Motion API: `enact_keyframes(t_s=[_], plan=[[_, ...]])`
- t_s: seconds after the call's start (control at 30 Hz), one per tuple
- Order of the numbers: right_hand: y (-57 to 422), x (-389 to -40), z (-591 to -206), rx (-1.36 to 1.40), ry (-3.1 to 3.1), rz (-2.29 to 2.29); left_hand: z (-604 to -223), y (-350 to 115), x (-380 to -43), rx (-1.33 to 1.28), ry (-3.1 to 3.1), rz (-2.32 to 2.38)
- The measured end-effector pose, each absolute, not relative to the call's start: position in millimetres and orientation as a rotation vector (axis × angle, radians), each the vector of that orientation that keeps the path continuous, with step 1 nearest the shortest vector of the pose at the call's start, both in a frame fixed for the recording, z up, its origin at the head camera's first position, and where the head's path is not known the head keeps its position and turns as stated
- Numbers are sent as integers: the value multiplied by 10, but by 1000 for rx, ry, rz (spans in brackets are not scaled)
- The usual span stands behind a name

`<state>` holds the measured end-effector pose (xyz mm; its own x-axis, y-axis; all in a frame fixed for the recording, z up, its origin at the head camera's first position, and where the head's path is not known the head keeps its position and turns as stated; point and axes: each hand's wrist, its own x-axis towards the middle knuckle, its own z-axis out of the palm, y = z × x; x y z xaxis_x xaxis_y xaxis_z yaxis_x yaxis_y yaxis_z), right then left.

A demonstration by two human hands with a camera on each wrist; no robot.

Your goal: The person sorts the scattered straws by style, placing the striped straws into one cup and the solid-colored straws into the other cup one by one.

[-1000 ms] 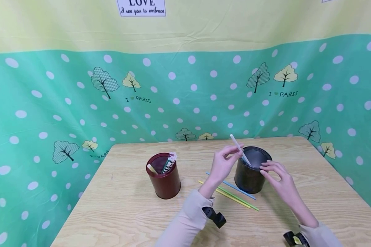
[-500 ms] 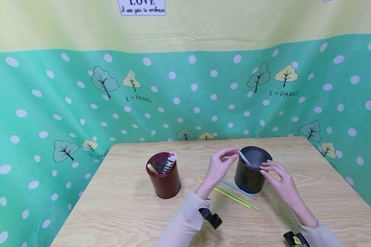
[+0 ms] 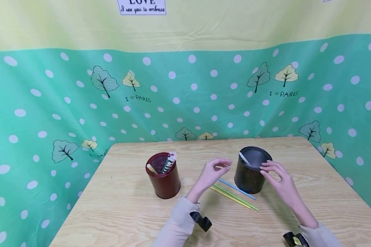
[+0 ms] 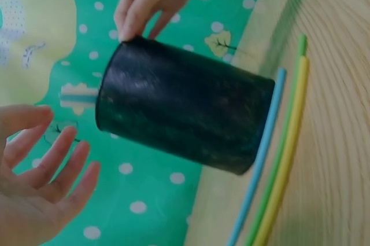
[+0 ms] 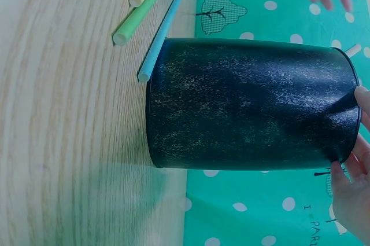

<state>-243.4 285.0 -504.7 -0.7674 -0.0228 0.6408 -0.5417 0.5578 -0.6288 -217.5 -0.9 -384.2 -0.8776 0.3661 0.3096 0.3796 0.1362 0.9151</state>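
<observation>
A white straw (image 3: 244,159) leans inside the black canister (image 3: 249,180), its top end poking just past the rim. My right hand (image 3: 279,178) pinches the canister's right rim between thumb and fingers, also seen in the right wrist view, where the canister (image 5: 254,104) fills the middle. Left of the canister, my left hand (image 3: 214,170) hangs in the air with nothing in it. Its loosely bent fingers (image 4: 58,182) are apart from the straw in the left wrist view. Beneath and beside it lie a blue straw (image 3: 237,189), a green straw (image 3: 238,198) and a yellow straw (image 3: 230,197).
A dark red canister (image 3: 166,185) stands on the left of the wooden table (image 3: 120,206), holding a pale stick (image 3: 152,168) and some patterned items with pink flower tops (image 3: 171,158). Behind the table's back edge hangs a green and yellow printed curtain (image 3: 160,120).
My left hand has let go of the white straw, which dropped lower into the black canister, and has drawn back left and down. My right hand stays at the rim.
</observation>
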Motion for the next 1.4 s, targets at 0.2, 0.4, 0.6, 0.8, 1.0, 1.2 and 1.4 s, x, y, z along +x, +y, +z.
enact_keyframes(t_s=[0.2,0.4,0.6,0.8,1.0,1.2,1.4], plan=[[2786,-2354,-4887,521,-2178,1226,-4141,-78,-2296,-849,-2529,-1801],[2894,-2491,-5144,403,-2234,1111,-4230,-167,-2285,-973,-2658,-1682],[2910,-2512,-5182,378,-2250,1116,-4287,-206,-2268,-1002,-2723,-1613],[2906,-2514,-5180,377,-2247,1119,-4350,-225,-2276,-987,-2824,-1465],[2899,-2500,-5176,362,-2255,1108,-4425,-239,-2292,-1049,-2869,-1403],[2899,-2494,-5172,361,-2259,1110,-4499,-260,-2327,-1182,-2884,-1277],[2902,-2496,-5179,364,-2256,1109,-4525,-261,-2341,-1244,-2896,-1178]])
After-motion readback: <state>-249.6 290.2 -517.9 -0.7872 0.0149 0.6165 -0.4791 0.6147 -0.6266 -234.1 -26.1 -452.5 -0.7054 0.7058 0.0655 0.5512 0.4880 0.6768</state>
